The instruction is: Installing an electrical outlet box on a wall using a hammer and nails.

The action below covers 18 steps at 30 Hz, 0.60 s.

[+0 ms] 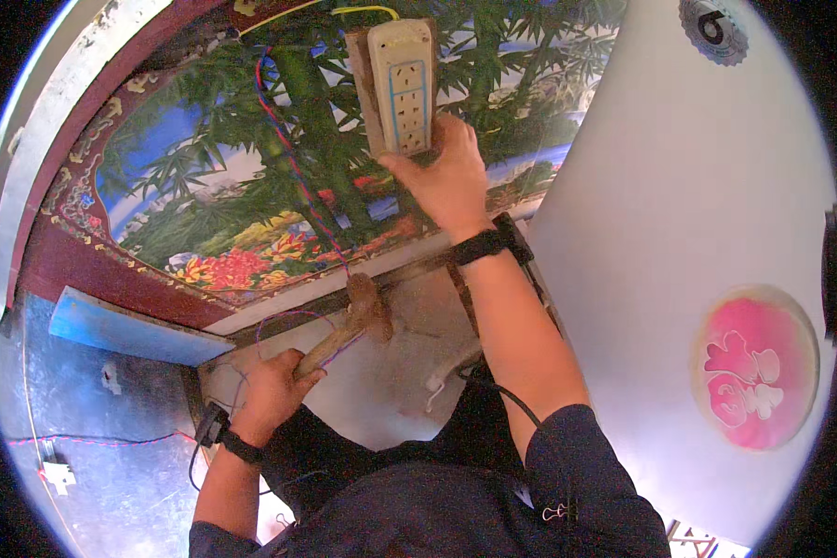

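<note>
- Against the painted panel (pixel 223 186), high in front of me, the strip (pixel 405 102) stands a little tilted, its sockets facing out.
- My right hand (pixel 446 177) grips its lower end, thumb at the bottom edge and fingers up the right side; how firmly, I cannot tell.
- Behind the strip sits a brown board (pixel 363 88), showing mostly along the left; a yellow cord (pixel 367 8) meets the strip's top.
- As I judge it, placing the strip on the board and bringing the cord to it are done; making it secure may be left. I see no fastener clearly, and cannot tell whether it would stay up without my hand.
- Below, well apart from the strip, my left hand (pixel 272 386) is closed around the handle of a hammer (pixel 370 307); its head touches nothing I can make out on the strip or board.
- Left of the strip, a red-and-blue wire (pixel 293 167) runs down the panel.
- Farther out are a blue plank (pixel 121 325) to my left and a white surface (pixel 679 186) to my right.
</note>
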Motion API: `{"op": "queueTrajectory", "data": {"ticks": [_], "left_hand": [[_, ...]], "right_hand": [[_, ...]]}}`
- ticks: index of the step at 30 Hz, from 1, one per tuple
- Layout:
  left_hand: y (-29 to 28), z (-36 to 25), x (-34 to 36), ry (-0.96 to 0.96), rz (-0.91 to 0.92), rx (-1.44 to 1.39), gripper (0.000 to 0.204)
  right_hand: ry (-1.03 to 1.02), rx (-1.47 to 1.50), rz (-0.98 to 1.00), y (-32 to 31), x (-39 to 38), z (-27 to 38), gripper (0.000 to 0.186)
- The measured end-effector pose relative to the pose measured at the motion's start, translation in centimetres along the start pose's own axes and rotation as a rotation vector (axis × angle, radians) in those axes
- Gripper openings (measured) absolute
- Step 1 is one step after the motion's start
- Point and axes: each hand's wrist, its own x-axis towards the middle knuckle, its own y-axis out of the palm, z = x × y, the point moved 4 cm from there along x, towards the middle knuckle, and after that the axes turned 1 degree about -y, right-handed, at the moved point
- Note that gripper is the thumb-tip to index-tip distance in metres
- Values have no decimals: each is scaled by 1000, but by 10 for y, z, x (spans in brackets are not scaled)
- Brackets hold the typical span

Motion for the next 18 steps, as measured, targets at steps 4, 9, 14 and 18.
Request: {"op": "queueTrajectory", "data": {"ticks": [4, 9, 14, 18], "left_hand": [[14, 9, -15, -45, 43, 14, 37], [18, 26, -37, -11, -13, 9, 38], [23, 42, -51, -126, 51, -31, 38], [19, 41, -53, -123, 40, -37, 38]], "right_hand": [[-47, -198, -65, 8, 7, 15, 70], [-49, -194, -67, 8, 10, 21, 65], [-14, -187, 6, 8, 11, 22, 66], [11, -172, -68, 13, 9, 17, 63]]}}
